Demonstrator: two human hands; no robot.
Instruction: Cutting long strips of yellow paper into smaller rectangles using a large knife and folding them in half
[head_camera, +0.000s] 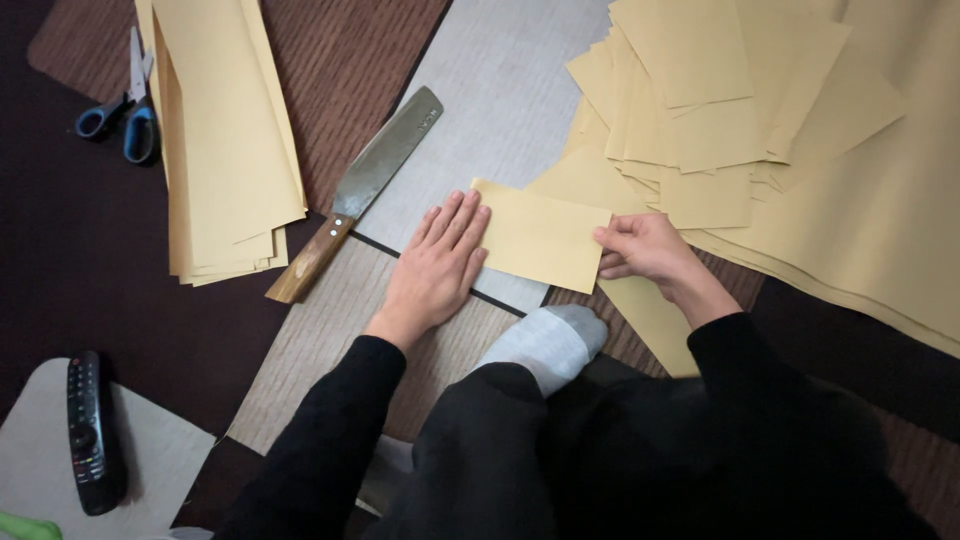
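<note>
A folded yellow-tan paper sheet (540, 235) lies on a light woven mat (500, 90) in front of me. My left hand (437, 265) rests flat with fingers together, pressing down on the sheet's left edge. My right hand (645, 247) pinches the sheet's right edge between thumb and fingers. Both arms wear black sleeves. My foot in a grey sock (545, 343) sits just below the sheet.
A broad-bladed knife with a wooden handle (360, 190) lies left of my left hand. A stack of long tan sheets (225, 140) and blue-handled scissors (125, 105) sit at the upper left. Several cut tan pieces (700, 110) pile at upper right. A black remote control (92, 430) lies lower left.
</note>
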